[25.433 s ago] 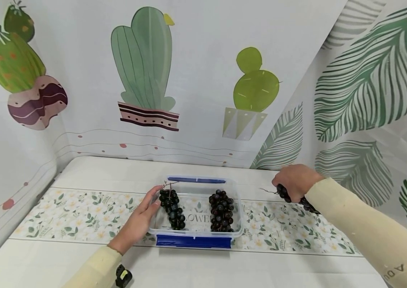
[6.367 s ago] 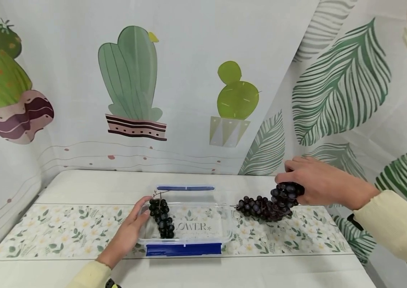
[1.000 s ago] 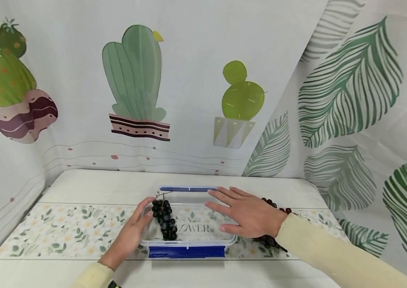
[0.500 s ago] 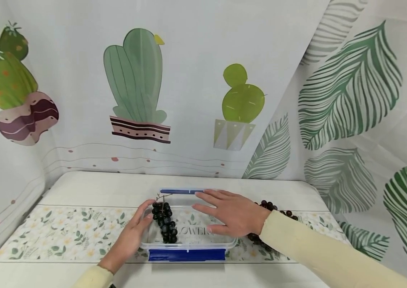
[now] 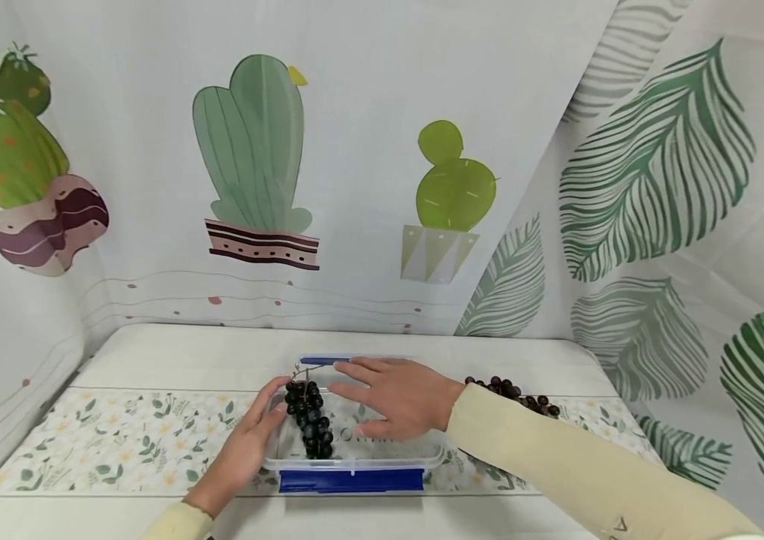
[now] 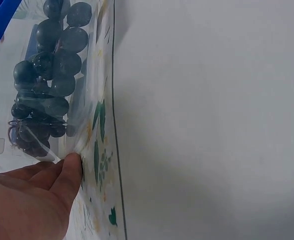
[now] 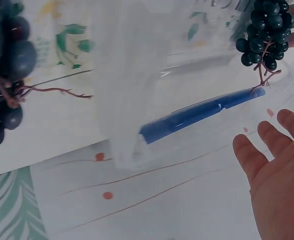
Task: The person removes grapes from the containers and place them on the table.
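A clear plastic food container (image 5: 395, 463) with blue locking flaps sits on the table, holding one bunch of black grapes (image 5: 311, 424) along its left side. My left hand (image 5: 240, 450) rests against the container's left wall with extended fingers, as the left wrist view also shows at close range. Over the container's middle, my right hand (image 5: 405, 397) reaches leftward, fingers spread and holding nothing, its fingertips a short way right of the grape stem (image 7: 271, 74). More black grapes (image 5: 506, 388) lie on the table to the right, partly hidden under the right sleeve.
A floral printed strip (image 5: 125, 442) runs across the white table. Behind it hangs a curtain (image 5: 368, 150) with cactus and leaf prints. One blue flap (image 5: 351, 480) faces me; another blue flap (image 7: 202, 114) is on the far side.
My right hand has moved left over the container toward the grapes inside. Much earlier, another bunch lay in the container's right half; that half now holds none. My left hand has stayed put.
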The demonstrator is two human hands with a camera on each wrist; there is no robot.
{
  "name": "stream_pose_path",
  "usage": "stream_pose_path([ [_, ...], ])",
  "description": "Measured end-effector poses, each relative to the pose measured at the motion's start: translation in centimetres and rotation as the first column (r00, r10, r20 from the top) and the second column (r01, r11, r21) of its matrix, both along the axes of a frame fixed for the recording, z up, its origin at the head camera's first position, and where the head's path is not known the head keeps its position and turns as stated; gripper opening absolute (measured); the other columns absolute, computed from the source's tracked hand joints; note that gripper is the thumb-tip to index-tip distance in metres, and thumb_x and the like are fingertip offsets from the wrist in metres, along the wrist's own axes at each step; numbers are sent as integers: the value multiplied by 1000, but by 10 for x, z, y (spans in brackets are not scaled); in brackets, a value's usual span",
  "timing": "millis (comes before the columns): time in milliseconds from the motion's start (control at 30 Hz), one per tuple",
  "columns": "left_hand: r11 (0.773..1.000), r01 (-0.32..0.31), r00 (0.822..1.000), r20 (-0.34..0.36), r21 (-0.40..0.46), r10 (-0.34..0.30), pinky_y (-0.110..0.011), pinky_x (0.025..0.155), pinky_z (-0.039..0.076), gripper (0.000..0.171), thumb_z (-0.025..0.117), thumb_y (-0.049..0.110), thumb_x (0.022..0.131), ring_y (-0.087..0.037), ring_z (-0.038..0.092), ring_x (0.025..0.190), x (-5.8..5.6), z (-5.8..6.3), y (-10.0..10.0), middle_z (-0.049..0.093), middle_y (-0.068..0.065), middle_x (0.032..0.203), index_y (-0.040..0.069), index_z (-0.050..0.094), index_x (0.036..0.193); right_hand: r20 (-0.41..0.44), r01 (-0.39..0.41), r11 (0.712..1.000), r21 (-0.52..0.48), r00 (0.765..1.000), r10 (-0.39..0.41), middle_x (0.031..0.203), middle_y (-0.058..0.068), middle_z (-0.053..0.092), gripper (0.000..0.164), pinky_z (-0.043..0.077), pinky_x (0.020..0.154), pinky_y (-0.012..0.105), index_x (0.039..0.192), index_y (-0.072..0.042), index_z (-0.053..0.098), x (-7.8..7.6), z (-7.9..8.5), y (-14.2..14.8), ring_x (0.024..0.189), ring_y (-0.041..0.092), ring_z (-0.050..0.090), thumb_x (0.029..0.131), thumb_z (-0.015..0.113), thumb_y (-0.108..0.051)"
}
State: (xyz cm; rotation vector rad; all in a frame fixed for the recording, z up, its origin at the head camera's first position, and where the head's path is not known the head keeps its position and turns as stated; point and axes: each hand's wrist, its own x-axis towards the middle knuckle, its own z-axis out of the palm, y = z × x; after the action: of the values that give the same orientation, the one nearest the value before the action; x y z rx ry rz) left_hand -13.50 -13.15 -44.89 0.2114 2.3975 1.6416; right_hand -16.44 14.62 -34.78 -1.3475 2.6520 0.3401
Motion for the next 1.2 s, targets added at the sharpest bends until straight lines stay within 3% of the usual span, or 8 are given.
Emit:
stream_pose_path([
  [367,1000,3,1000,6,17,-3,-72,124,22,52,32,41,115,-49,17,160,-4,-3,0,19,-23,173,31,21,165,72,-17,1000,-20,997,18,176,2,21,69,43,123,40,169,-30,17,-15,-9,-37,161,21,28,110,37,-59],
  [733,999,19,1000,10,26,-19,-73,122,26,55,33,42,115,-51,14,159,-3,0,-1,15,-26,173,26,19,166,138,111,993,-48,985,-104,175,3,24,69,40,125,40,168,-26,20,-29,-24,-70,160,22,32,110,34,-59],
  [867,999,14,999,31,34,-15,-73,123,24,56,33,43,115,-50,11,160,-2,0,-4,11,-25,174,27,18,166,124,116,993,-22,986,-112,174,2,26,72,36,127,37,168,-21,21,-30,-32,-81,159,21,33,109,37,-59],
  [1033,999,13,1000,24,36,-14,-73,123,25,56,34,45,114,-49,13,160,-3,-1,-3,12,-22,175,29,20,166,105,130,991,-12,986,-129,170,3,35,74,42,123,34,167,-20,25,-28,-39,-88,154,22,43,107,47,-58],
  [1200,999,10,999,30,31,-11,-73,124,22,55,34,45,114,-45,11,161,-3,-2,-4,11,-17,176,31,20,165,174,184,983,-16,968,-179,164,4,42,77,49,116,32,166,-20,27,-29,-43,-95,142,20,55,105,53,-59],
])
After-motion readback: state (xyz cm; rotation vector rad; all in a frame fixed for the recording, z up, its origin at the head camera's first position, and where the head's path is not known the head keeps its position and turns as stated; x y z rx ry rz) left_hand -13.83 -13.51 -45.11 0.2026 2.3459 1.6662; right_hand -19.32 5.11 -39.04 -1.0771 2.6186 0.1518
